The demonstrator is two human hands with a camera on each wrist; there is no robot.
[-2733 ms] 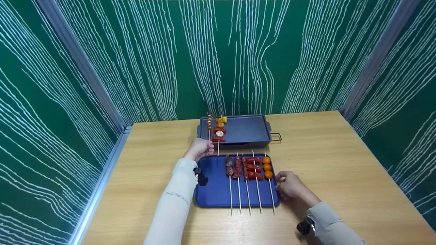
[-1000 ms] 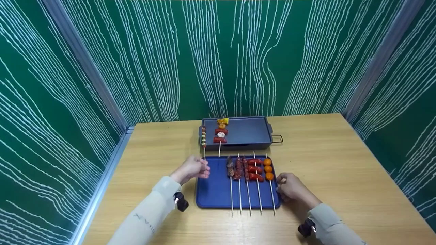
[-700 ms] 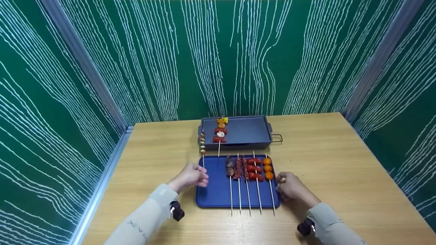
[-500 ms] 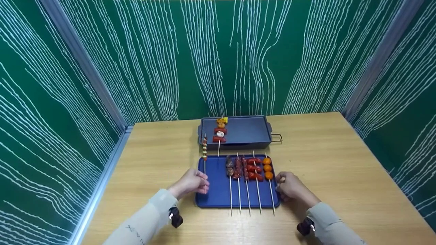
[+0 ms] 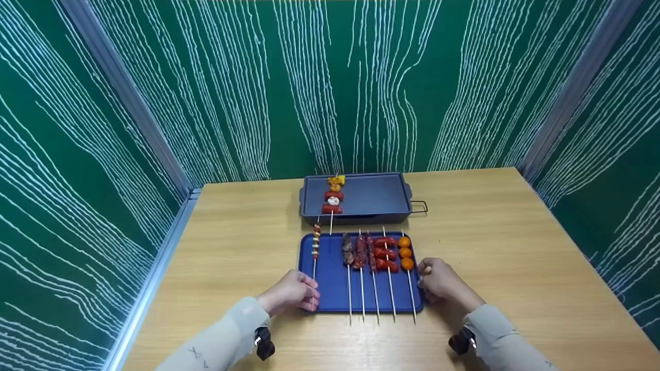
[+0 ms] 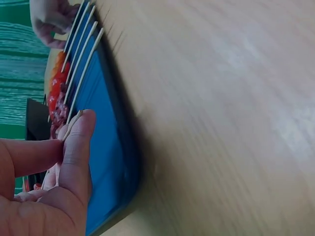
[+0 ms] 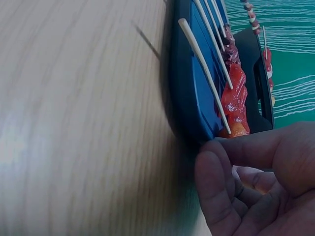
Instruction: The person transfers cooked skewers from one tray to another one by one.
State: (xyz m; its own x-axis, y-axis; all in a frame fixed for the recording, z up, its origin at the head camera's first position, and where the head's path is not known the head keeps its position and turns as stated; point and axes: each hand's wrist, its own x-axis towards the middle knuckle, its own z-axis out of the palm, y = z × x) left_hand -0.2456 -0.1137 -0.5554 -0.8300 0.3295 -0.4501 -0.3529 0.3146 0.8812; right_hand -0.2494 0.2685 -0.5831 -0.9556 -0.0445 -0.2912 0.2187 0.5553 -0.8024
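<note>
My left hand [image 5: 294, 291] pinches the bare lower end of a thin skewer [image 5: 315, 242] with small red, green and pale pieces. In the left wrist view, thumb and index finger meet on the stick [image 6: 73, 123]. The skewer is over the left part of a blue tray [image 5: 330, 293], its tip pointing at the grill. My right hand [image 5: 441, 281] grips the tray's right rim between thumb and fingers, close beside the skewer of orange balls [image 5: 405, 252]. Between the hands lie skewers of dark meat [image 5: 347, 250], reddish meat [image 5: 360, 252] and red sausages [image 5: 386, 253].
Behind the tray stands a dark rectangular grill [image 5: 374, 196] with a wire handle [image 5: 419, 206] on its right. One mixed skewer [image 5: 333, 196] lies on its left part, stick overhanging the front. The wooden table [image 5: 232, 232] ends at green, white-lined walls [image 5: 381, 103].
My left hand has drawn the thin skewer from the grill's left side toward me, then slightly right, over the tray's left part. My right hand has stayed at the tray's rim.
</note>
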